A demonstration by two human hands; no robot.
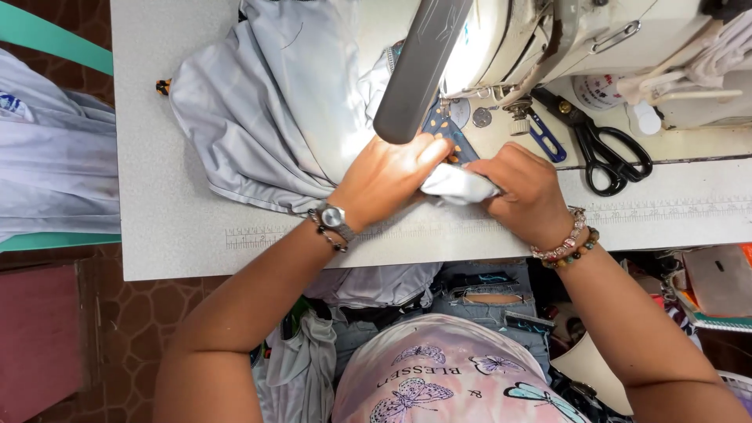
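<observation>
Pinching a folded grey fabric (pixel 458 185) edge, left hand (pixel 388 178) and right hand (pixel 523 192) closed

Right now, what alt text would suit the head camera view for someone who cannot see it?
Two hands, left hand and right hand, pinch a fold of pale grey fabric at a sewing machine on a white table. Black scissors lie to the right.

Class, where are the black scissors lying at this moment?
In the head view, the black scissors lie on the table at upper right, beside the small blue snips, just beyond the right hand.
</observation>
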